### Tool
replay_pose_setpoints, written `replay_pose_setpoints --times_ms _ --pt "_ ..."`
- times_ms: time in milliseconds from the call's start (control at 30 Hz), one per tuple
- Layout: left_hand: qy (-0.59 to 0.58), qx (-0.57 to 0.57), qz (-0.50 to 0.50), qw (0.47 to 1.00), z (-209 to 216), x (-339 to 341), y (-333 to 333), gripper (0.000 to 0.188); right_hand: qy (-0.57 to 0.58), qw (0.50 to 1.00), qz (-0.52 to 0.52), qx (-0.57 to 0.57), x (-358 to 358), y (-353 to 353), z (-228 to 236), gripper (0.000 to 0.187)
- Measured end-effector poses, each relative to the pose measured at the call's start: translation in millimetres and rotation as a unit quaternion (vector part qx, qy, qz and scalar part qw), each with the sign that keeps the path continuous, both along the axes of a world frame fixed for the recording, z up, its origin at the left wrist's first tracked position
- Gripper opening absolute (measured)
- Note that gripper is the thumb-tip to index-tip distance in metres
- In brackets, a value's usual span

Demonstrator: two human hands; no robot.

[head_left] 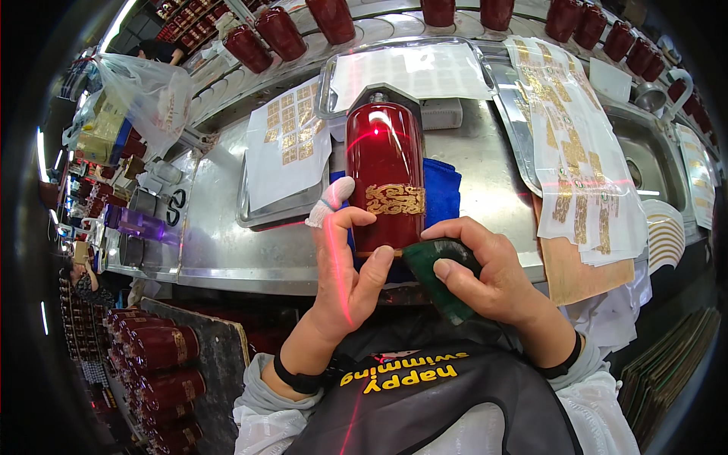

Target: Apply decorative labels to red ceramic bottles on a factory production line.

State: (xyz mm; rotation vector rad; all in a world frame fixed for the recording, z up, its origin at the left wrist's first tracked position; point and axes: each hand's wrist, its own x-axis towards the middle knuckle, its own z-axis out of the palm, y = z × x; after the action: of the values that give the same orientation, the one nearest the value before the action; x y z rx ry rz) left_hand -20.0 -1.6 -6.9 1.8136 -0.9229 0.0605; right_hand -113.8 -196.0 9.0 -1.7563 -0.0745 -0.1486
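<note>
Right grip (497,277) is pinching a dark green pad (444,288) between thumb and fingers, the pad's far corner lying just beside the near end of a red bottle (383,155). The left grip (343,269) is standing spread, thumb well apart from forefinger, with white finger covers (336,196) close along the bottle's left side; whether it is touching the glass, I cannot tell. Straight ahead, between both grips, the bottle is pointing its neck away, its long axis running lengthwise over a blue cloth (442,193) on the metal desk (216,220).
</note>
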Motion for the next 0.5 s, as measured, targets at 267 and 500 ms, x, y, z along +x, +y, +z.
replay_pose_setpoints --times_ms 267,500 --pt "-0.089 -0.097 0.056 0.99 -13 -11 10 0.032 0.012 1.0 -0.011 0.007 -2 -3 -2 0.031" --pt "-0.516 0.113 0.073 0.846 -20 -13 24 0.02 -0.007 1.0 -0.015 -0.001 -2 -6 -4 0.03"
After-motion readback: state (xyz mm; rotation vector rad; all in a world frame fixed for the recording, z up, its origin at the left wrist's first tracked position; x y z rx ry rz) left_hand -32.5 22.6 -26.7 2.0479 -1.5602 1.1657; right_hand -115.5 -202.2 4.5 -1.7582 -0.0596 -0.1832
